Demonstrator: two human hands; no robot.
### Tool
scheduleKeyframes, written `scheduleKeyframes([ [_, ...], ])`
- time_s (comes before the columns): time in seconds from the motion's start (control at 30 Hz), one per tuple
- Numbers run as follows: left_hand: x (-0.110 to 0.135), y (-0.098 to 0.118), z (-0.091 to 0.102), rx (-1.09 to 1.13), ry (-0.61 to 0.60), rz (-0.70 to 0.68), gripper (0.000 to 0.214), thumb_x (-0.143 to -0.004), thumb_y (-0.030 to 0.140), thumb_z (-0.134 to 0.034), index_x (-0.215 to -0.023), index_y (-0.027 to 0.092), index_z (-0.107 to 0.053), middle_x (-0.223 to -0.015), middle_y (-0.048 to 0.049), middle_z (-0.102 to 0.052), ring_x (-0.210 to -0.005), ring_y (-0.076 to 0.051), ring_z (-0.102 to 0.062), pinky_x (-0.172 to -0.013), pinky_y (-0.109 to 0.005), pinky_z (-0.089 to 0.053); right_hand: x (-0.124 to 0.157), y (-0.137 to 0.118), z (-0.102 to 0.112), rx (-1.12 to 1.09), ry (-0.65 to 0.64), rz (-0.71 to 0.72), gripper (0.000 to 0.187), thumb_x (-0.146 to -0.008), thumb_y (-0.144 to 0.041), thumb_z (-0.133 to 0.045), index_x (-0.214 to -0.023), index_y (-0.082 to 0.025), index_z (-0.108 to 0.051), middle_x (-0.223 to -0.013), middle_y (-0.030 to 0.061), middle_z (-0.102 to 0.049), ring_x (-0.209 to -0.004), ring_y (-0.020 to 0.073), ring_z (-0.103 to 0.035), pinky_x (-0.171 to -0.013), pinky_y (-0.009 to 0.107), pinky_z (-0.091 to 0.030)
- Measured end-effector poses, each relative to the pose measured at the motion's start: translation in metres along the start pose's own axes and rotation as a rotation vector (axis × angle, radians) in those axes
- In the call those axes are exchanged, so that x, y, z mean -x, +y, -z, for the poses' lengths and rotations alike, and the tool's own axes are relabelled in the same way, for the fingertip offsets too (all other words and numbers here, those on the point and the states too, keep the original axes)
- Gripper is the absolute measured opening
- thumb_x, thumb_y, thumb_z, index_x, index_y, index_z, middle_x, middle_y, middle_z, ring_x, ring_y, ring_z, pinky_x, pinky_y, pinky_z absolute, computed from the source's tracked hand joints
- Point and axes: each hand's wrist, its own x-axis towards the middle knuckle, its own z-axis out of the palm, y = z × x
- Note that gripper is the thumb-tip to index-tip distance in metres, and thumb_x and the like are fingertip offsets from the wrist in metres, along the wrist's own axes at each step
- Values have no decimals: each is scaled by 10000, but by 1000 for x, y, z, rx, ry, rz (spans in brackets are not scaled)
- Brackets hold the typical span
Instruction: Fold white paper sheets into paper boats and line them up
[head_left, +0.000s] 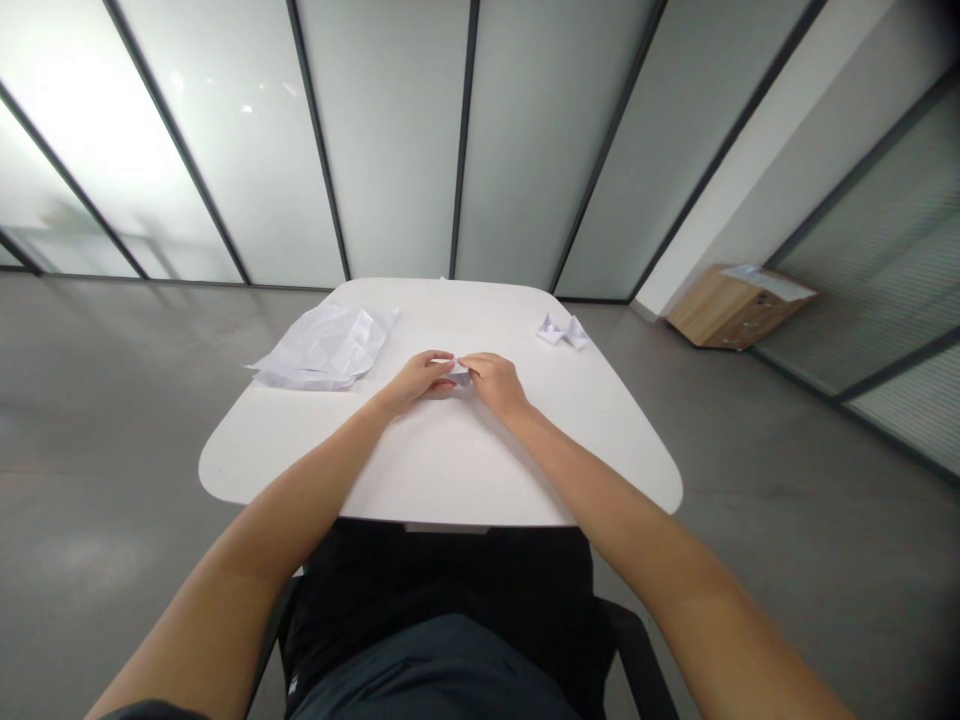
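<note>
From the head camera, a small piece of folded white paper [460,374] sits between the hands, just above the middle of the table [450,455], nearer its far edge than its near edge. As a judgement, it will be very light and soft, stiff only along its creases, and liable to crumple or spring open if squeezed. Its thickest folded part looks like the surest place to take hold, though the fingers hide much of it.

The left hand [417,381] and right hand [496,385] are both closed narrowly, palms down, and their fingertips meet at the paper from either side, pinching it between them. The exact finger placement is too small to tell.

A loose, crumpled sheet of white paper [322,346] lies near the table's far left edge. A small folded paper shape [562,331] rests near the far right corner. Beyond the table, a low wooden cabinet [731,306] stands on the floor by the wall.
</note>
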Motion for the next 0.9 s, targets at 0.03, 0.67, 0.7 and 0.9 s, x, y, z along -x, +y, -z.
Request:
scheduleKeyframes([
  [0.03, 0, 0, 0, 8, 10, 4, 338, -920, 255, -777, -1232, 178, -671, -1001, -55, -740, -794, -120, -732, -786, -258, -614, 0, -1, -1, -22, 5, -2, 464, -963, -81, -477, -1268, -232, -791, -1292, 79, -767, -1225, 227, -690, -1111, 378, -497],
  [0.67, -1, -4, -2, -275, 25, -173, 517, -842, 223, -789, -1338, 206, -641, -1049, -50, -659, -703, -99, -663, -636, -220, -518, 3, -1, -13, -1095, -21, -551, 345, -836, -159, -794, -1160, -179, -676, -918, 39, -771, -728, 172, -746, -783, 358, -672],
  [0.7, -1, -5, -2, -274, 17, -179, 524, -845, 244, -790, -1344, 213, -636, -1074, -55, -658, -716, -105, -672, -640, -225, -519, 3, -1, -13, -1087, -11, -549, 339, -827, -148, -800, -1140, -180, -674, -886, 26, -767, -704, 163, -737, -768, 349, -670],
  [0.9, -1, -12, -2, -272, -91, -228, 683, -790, 310, -844, -1412, 262, -566, -1098, -37, -643, -810, -125, -683, -728, -251, -541, 2, 6, -15, -996, 45, -503, 349, -803, -118, -776, -1134, -182, -684, -902, 19, -777, -679, 154, -724, -721, 331, -658],
])
